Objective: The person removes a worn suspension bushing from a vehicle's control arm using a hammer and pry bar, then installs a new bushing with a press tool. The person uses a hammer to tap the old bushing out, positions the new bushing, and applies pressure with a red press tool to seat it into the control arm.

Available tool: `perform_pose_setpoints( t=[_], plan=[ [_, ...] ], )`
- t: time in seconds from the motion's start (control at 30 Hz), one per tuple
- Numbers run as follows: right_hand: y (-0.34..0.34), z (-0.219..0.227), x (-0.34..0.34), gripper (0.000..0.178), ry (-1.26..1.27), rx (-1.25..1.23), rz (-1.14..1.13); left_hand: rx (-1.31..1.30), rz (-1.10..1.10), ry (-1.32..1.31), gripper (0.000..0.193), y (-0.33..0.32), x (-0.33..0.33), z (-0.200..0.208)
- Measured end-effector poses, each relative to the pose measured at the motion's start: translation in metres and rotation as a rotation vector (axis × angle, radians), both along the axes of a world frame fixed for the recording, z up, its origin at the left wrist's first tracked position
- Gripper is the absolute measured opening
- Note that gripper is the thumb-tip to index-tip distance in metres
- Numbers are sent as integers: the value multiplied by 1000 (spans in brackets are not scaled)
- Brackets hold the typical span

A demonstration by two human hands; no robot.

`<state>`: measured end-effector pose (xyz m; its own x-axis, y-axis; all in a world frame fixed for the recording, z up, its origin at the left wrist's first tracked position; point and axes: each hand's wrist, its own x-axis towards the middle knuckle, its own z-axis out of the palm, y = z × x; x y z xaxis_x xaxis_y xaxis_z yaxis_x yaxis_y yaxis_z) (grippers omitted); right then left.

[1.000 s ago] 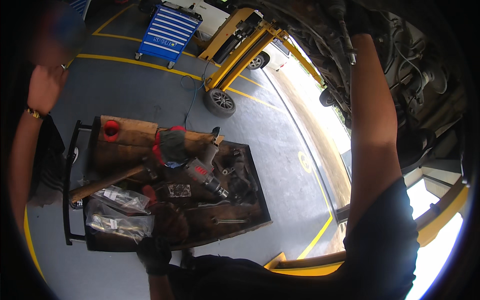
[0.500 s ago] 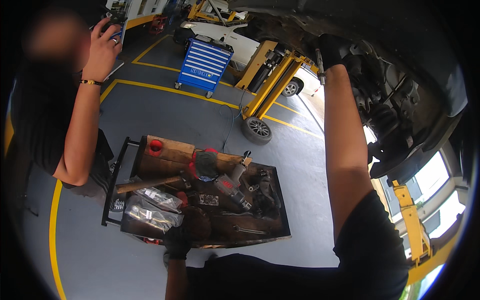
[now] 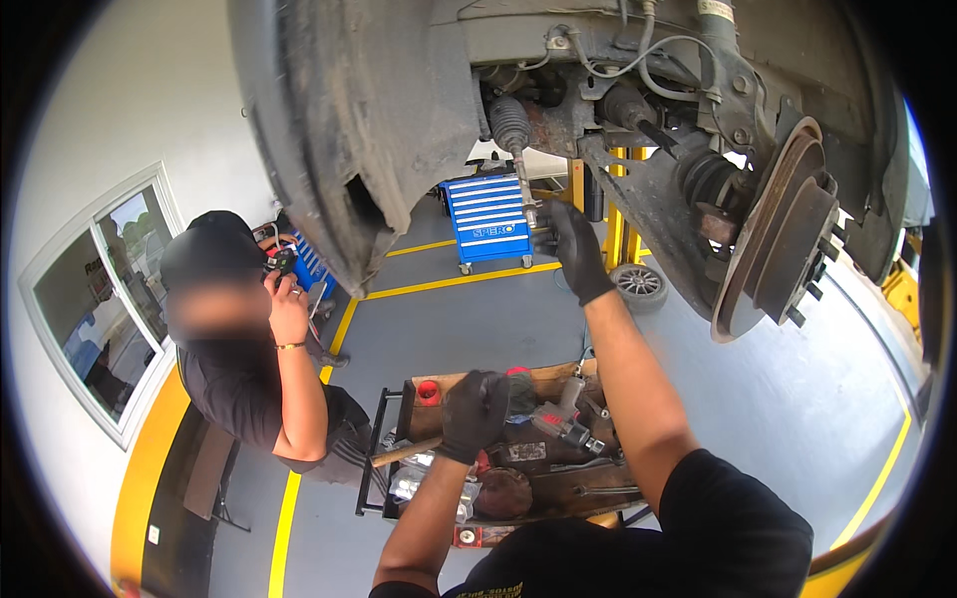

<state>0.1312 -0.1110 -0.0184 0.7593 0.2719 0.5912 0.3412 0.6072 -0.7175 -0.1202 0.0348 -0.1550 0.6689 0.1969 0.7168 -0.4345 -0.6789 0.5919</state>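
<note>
Under the wheel arch of a raised car hangs a tie rod, running down from a ribbed rubber boot. My right hand, in a black glove, is closed at its lower end, where the tie rod end is partly hidden by the fingers. My left hand, also gloved, is a raised fist above the tool cart; whatever it may hold is hidden. Below that fist lie a wooden-handled hammer, clear plastic packets and a grey impact wrench.
A brake disc with wheel studs juts out at the right. At left stands another person, raising a small device. A blue drawer cabinet and a loose wheel stand beyond the cart. Wrenches lie on the cart.
My view has swung up, bringing the wheel arch and brake disc into full sight. My left hand has risen from the cart's near edge. My right hand now shows at the tie rod's end.
</note>
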Motion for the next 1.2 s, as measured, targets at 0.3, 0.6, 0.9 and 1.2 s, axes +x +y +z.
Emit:
perform_pose_setpoints(
  t=[0.3, 0.6, 0.9, 1.2],
  plan=[
    [-147, -363, -141, 22, -143, -1036, -220, 469, 572, -197, 41, -65, 108, 209],
    [-258, -450, -211, 26, -249, -1303, -543, 159, 452, -196, 38, -64, 150, 182],
    [-255, -443, -221, 23, -327, -1482, -637, -695, -300, 3, 40, -57, 137, 191],
    [-255, -457, -217, 14, -423, -1478, -660, -694, -139, 25, 51, -67, 136, 197]
  ],
)
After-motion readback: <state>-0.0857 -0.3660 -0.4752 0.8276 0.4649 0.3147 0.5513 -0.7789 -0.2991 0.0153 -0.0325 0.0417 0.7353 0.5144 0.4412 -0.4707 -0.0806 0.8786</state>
